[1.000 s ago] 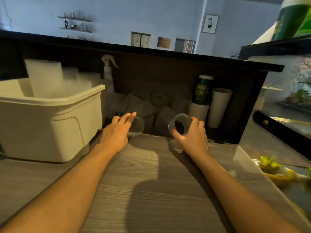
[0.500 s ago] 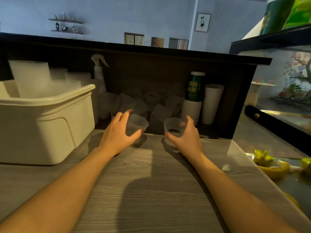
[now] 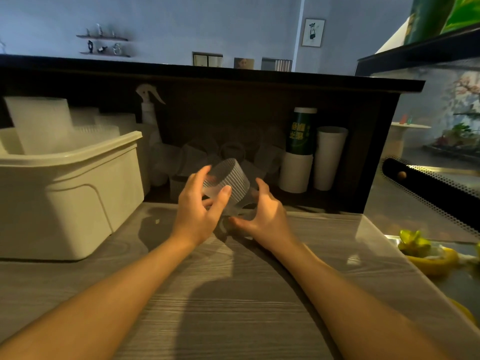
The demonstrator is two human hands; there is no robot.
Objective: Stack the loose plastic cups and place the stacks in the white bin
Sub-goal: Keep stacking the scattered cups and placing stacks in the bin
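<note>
Fingers (image 3: 225, 191) of the left hand (image 3: 198, 211) are curled round a ribbed clear cup (image 3: 228, 181), thumb on the near side, holding it tilted just above the bench (image 3: 233, 294). Right hand (image 3: 265, 216) is cupped under it with fingers spread round what looks like a second clear cup (image 3: 240, 213); it's so see-through I can't tell how firmly it's held. Looks like the nesting step: one cup going into the other. I'd line the rims up square first, then push straight in, since ribbed walls probably snag if tilted. Go easy, thin plastic will likely crack if squeezed. More loose cups (image 3: 205, 157) sit in the dark recess at 12 o'clock from the hands, and the white bin (image 3: 78, 193) is at 9 o'clock, already holding some stacks (image 3: 41, 123), so plenty left to do
</note>
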